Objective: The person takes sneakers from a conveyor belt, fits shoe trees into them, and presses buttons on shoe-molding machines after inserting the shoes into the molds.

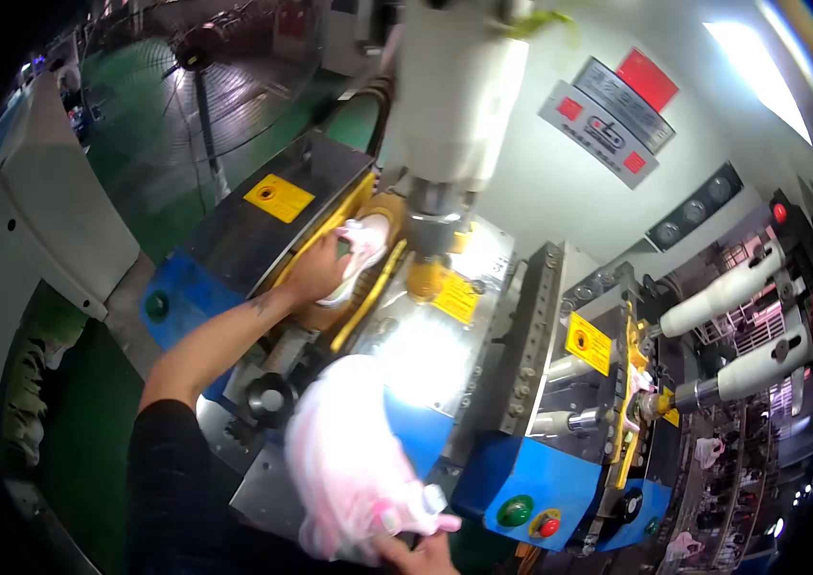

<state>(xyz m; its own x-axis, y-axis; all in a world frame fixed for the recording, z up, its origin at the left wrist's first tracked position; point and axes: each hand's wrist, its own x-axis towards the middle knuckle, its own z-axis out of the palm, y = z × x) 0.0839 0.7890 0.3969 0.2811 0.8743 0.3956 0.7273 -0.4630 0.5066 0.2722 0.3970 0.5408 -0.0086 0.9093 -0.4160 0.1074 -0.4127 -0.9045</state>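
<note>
My left hand (318, 272) reaches into the left press station, its fingers closed on a pink and white shoe (365, 243) that lies between two yellow pads (368, 299). Low in the view, my right hand (418, 556) holds a second pink and white shoe (344, 455) by one end, in front of the machine. This shoe is blurred, and part of the right hand is cut off by the lower edge. A grey-white press cylinder (454, 105) with a metal tip hangs just right of the shoe at my left hand.
Right of centre, another press station (579, 383) holds a pink shoe between yellow pads. Green and red buttons (531, 516) sit on its blue front. White cylinders (723, 292) project at the right. A large fan (194, 59) stands behind, and shoe racks (713, 479) are at lower right.
</note>
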